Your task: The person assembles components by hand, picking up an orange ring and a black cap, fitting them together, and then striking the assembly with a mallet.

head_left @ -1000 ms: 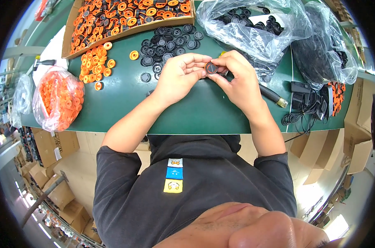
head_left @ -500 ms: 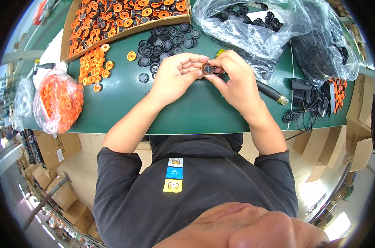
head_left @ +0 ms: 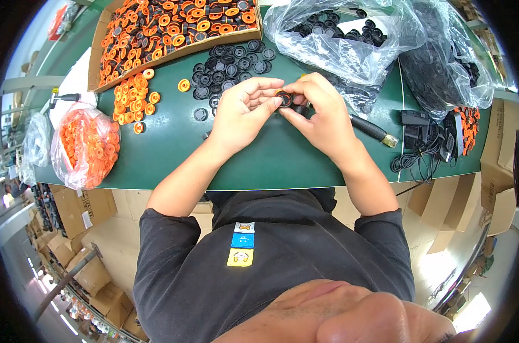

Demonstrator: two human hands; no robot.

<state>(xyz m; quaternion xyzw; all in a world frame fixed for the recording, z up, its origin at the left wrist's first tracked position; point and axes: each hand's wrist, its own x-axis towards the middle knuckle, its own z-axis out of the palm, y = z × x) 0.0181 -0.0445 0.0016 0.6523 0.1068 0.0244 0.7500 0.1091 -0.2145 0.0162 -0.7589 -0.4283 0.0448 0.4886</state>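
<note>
Both my hands meet above the green table [head_left: 156, 154]. Between their fingertips is a small round black cap [head_left: 284, 99] with a bit of orange showing at its edge. My left hand [head_left: 242, 114] pinches it with thumb and fingers from the left. Closed on its other side is my right hand [head_left: 322, 111], and a second dark piece [head_left: 302, 108] shows by its fingers, partly hidden. Just beyond my left hand, loose black caps [head_left: 219, 71] lie in a pile. Orange discs [head_left: 132, 94] are scattered farther left.
A cardboard tray [head_left: 174, 54] of orange-and-black pieces stands at the back. Clear bags of black caps [head_left: 345, 51] lie back right, and a bag of orange discs [head_left: 88, 146] sits left. A black-handled tool [head_left: 371, 128] and a cabled black device [head_left: 419, 134] rest at right.
The cap has turned in my fingers, so its face looks different and less orange shows. A dark piece has come into sight by my right fingers. My view has shifted slightly.
</note>
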